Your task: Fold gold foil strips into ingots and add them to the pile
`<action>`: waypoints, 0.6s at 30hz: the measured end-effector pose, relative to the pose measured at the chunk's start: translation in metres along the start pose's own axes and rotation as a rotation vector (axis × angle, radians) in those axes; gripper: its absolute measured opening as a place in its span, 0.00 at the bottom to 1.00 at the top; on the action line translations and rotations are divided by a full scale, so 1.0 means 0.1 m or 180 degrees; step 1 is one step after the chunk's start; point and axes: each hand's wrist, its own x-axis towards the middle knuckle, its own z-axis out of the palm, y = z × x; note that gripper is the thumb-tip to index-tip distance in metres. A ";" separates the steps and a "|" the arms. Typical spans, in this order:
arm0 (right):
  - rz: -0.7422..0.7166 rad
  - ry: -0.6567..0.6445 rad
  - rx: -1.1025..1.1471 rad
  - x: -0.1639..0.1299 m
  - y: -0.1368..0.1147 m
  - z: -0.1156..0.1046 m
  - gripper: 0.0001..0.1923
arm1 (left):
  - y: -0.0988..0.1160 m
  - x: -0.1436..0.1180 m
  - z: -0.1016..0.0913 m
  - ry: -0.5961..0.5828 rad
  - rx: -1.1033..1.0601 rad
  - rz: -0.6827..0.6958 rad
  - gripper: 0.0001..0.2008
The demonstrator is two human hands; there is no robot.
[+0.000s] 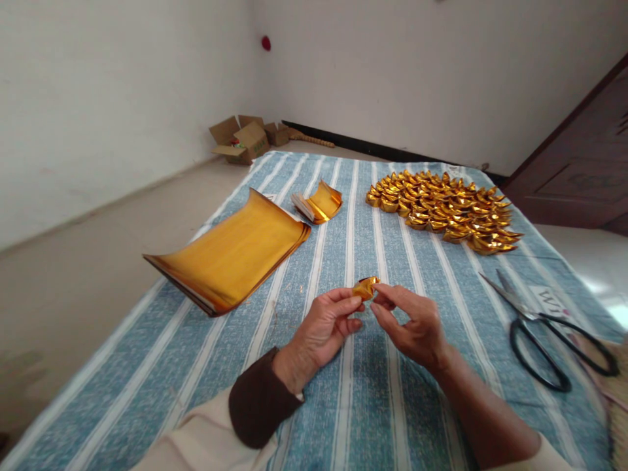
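A small folded piece of gold foil paper is pinched between the fingertips of both hands, above the blue-and-white striped cloth. My left hand grips its left end with thumb and forefinger. On the other end, my right hand closes its fingers. A curled stack of large gold foil sheets lies to the left. Beyond it rests a smaller bundle of cut gold sheets. At the far right of the cloth lies a heap of several finished gold paper ingots.
Black-handled scissors lie on the cloth to the right, near its edge. Open cardboard boxes stand on the floor by the far wall. A dark wooden door is at the right.
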 end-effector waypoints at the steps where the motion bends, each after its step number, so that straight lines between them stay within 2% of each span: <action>1: 0.0033 0.0030 -0.0009 0.00 -0.02 0.01 0.11 | 0.00 0.00 0.00 0.0022 0.0112 0.0067 0.13; 5: 0.0214 0.0139 -0.0111 -0.02 -0.06 0.05 0.09 | -0.02 -0.01 0.03 0.0064 0.0425 0.0258 0.15; 11: 0.0518 0.0180 -0.0064 -0.06 -0.06 0.11 0.09 | -0.03 -0.03 0.06 0.0059 0.0493 0.0426 0.12; 18: 0.0532 0.0121 0.0062 -0.10 -0.01 0.15 0.10 | 0.01 0.02 0.02 0.0031 -0.0288 -0.0118 0.08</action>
